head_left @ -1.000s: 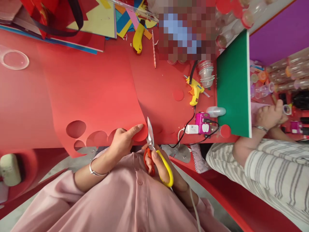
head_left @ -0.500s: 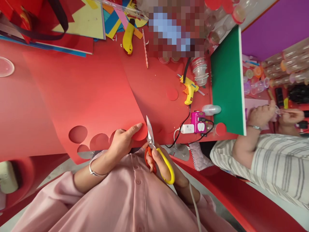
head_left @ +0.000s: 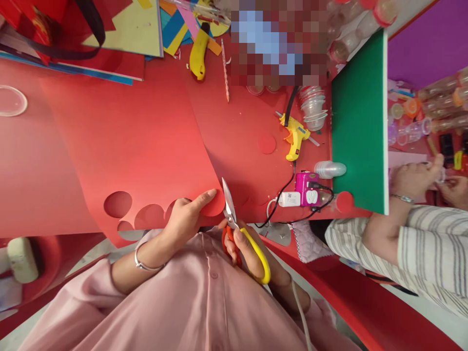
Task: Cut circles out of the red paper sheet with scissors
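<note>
A large sheet of red paper (head_left: 139, 131) lies over the table's front edge, with several round holes cut along its near border. My left hand (head_left: 185, 217) pinches the sheet's near right corner, thumb on top, by a rounded edge. My right hand (head_left: 246, 248) grips scissors (head_left: 230, 204) with one yellow and one orange handle loop. Their blades point away from me, close beside the rounded paper edge; whether they touch it I cannot tell. A loose red paper circle (head_left: 267, 144) rests on the table beyond the scissors.
Farther right are a yellow glue gun (head_left: 295, 136), a magenta power adapter (head_left: 307, 189) with cords and stacked clear cups (head_left: 312, 107). A yellow cutter (head_left: 199, 53) and a pencil (head_left: 225, 73) lie at the back. A green board (head_left: 360, 122) stands before a co-worker's hands (head_left: 417, 178).
The view has shifted slightly, so things on the right appear farther right. My hands keep nearly the same hold on the paper and the scissors.
</note>
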`<control>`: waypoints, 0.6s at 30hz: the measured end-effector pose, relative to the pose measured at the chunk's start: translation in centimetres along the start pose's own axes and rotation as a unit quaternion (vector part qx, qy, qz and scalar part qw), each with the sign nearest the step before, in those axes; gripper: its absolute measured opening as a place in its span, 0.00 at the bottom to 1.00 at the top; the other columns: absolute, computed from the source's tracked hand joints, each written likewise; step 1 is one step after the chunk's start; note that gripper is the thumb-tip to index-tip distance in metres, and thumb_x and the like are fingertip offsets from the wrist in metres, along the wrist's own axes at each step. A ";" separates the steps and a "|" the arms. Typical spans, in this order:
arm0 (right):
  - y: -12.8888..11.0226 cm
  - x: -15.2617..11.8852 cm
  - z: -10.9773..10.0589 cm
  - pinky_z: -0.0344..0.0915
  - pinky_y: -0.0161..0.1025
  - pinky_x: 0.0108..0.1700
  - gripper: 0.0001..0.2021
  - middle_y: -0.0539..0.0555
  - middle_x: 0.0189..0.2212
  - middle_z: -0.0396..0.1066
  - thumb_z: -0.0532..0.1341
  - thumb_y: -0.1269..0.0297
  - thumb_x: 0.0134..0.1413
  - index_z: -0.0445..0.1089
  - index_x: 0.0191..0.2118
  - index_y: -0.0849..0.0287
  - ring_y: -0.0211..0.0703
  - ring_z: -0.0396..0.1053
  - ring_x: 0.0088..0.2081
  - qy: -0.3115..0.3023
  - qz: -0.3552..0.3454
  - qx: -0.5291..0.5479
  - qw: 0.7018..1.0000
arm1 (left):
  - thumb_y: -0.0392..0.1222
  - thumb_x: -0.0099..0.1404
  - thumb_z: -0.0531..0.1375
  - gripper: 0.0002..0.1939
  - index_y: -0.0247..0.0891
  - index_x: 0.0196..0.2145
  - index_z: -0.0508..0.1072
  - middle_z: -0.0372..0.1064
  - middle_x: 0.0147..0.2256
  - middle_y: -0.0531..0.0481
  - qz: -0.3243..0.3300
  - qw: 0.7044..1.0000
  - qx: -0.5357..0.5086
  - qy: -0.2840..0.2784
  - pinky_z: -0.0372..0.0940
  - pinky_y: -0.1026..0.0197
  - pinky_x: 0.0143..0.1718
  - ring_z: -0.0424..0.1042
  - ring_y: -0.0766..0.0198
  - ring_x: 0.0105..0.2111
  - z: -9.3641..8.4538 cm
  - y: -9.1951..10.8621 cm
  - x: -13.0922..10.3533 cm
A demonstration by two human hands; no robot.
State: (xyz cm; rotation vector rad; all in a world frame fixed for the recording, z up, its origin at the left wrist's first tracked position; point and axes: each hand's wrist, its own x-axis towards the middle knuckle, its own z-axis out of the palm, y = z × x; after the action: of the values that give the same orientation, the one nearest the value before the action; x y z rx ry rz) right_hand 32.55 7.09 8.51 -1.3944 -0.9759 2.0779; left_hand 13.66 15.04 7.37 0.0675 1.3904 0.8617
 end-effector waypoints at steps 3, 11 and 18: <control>-0.5 0.0 -0.3 0.63 0.36 0.29 0.33 0.46 0.28 0.63 0.52 0.28 0.78 0.71 0.59 0.55 0.39 0.60 0.26 -0.020 0.002 -0.012 1.000 | 0.50 0.44 0.85 0.26 0.37 0.18 0.73 0.66 0.20 0.52 -0.005 1.000 0.010 0.011 0.65 0.60 0.25 0.66 0.64 0.23 0.2 0.2 -0.2; -0.9 0.1 -0.8 0.60 0.35 0.26 0.33 0.44 0.26 0.62 0.53 0.29 0.78 0.70 0.57 0.57 0.36 0.59 0.23 -0.026 0.008 -0.004 1.000 | 0.53 0.45 0.84 0.29 0.40 0.15 0.69 0.63 0.18 0.53 -0.012 0.998 0.055 0.008 0.60 0.62 0.22 0.63 0.66 0.22 -0.1 0.4 -0.2; -1.9 0.2 -2.1 0.63 0.37 0.29 0.35 0.45 0.24 0.63 0.50 0.28 0.78 0.71 0.56 0.58 0.39 0.62 0.23 -0.060 0.001 -0.092 0.994 | 0.47 0.42 0.85 0.23 0.35 0.19 0.77 0.72 0.22 0.49 -0.021 1.000 0.019 0.009 0.67 0.60 0.27 0.70 0.64 0.25 -0.3 0.2 0.1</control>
State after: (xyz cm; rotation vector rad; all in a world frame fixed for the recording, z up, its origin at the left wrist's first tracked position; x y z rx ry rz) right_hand 34.36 9.11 9.33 -1.3707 -1.2422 2.1383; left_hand 13.30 15.11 7.32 0.0584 1.4208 0.8024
